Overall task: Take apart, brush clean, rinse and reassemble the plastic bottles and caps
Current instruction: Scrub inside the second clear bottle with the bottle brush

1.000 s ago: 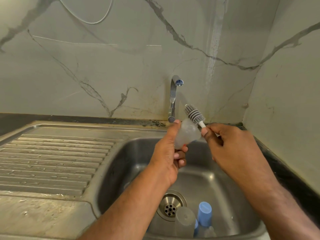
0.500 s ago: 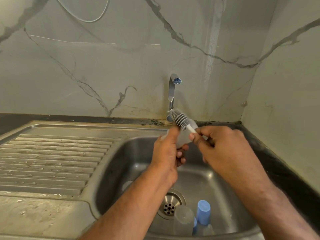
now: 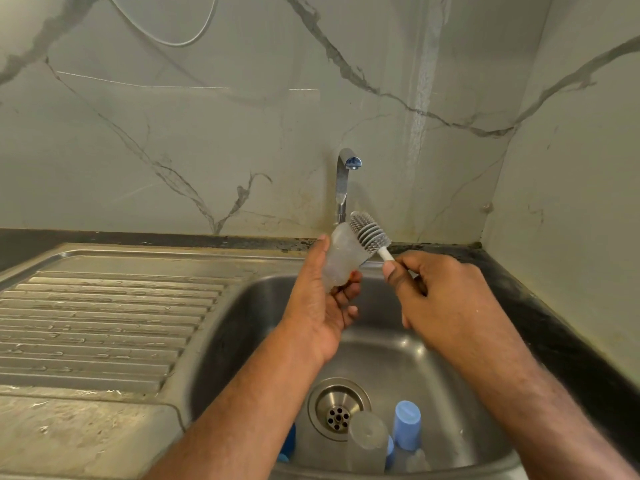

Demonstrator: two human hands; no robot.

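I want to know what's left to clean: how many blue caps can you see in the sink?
2 for sure: a tall blue cap upright right of the drain, and a blue piece partly hidden behind the left forearm. A blue sliver behind the clear bottle may be another.

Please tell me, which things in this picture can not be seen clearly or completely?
- Bottle, head view: lower part hidden by the left hand; whether the brush touches it is unclear.
- Brush handle: hidden inside the right hand.
- Blue cap in the sink: mostly behind the left forearm.
- Clear bottle and blue-capped bottle: bottoms cut by the sink's near rim.
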